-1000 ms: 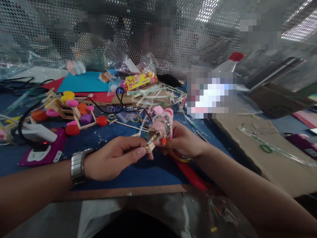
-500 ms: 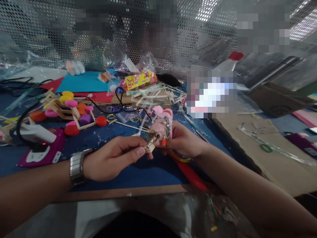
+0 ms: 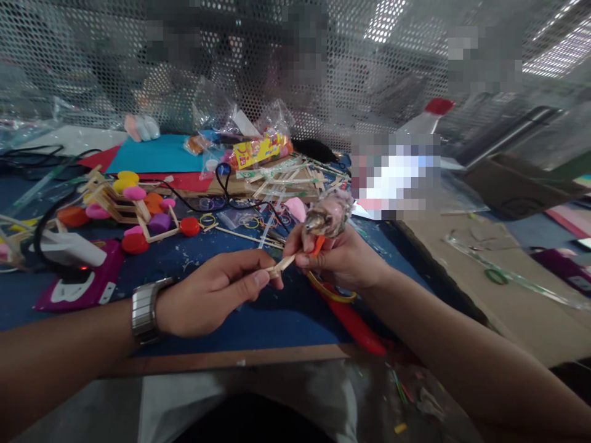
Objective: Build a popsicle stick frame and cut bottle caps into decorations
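The left hand (image 3: 217,295), with a wristwatch (image 3: 144,309) at its wrist, pinches one end of a short wooden stick piece (image 3: 279,266) between thumb and forefinger. The right hand (image 3: 339,258) is wrapped around a pink glue gun (image 3: 327,216), and a finger lies at the gun's orange trigger. The gun is blurred. Its nozzle appears to sit above and apart from the stick's free end, which reaches to the right thumb.

Both hands hover over a blue mat (image 3: 277,326) spattered with pale flecks. A red strip (image 3: 357,326) lies on the mat just under the right wrist.

Judged from this pose, the step in hand is gluing the small stick, with the gun held clear of the joint. A next move calls for a steady pinch on the stick, fingertips kept off the wet end and the nozzle, and the gun pointed away from the left fingers.

Farther left stands a stick frame (image 3: 115,206) studded with coloured caps. Beyond the hands lie loose wooden sticks (image 3: 286,175). At the back are a bottle (image 3: 434,111) with a red cap and a perforated screen (image 3: 92,61).
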Motion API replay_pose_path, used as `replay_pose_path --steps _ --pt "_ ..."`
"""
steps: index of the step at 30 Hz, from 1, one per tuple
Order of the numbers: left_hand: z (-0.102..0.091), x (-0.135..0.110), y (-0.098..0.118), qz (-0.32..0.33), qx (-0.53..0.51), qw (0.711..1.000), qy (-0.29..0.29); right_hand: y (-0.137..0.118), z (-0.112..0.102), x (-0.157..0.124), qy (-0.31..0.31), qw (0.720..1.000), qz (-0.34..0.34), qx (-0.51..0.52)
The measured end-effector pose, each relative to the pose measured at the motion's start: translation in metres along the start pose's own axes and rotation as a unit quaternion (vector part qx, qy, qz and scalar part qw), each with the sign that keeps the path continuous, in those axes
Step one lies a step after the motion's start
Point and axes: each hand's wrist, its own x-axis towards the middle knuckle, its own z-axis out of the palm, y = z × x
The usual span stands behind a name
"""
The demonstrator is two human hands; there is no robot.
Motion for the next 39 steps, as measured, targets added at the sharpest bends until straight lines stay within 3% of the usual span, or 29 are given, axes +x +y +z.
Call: replay_pose_path --steps 10,22,39 --pt "0.0006 0.0012 0.0006 -0.014 -0.021 1.0 -0.008 0.0026 -0.0003 -0.0004 -0.01 1.0 0.006 0.009" --pt "-0.0009 -0.0004 -0.0017 0.003 -0.018 1.0 -0.015 -0.0009 -0.0026 -0.0031 -0.032 0.997 0.023 -0.062" --pt "-0.0009 0.0003 0.0059 0.011 0.045 0.999 -0.016 -0.0016 0.0007 -0.003 -0.061 0.994 0.029 -0.082"
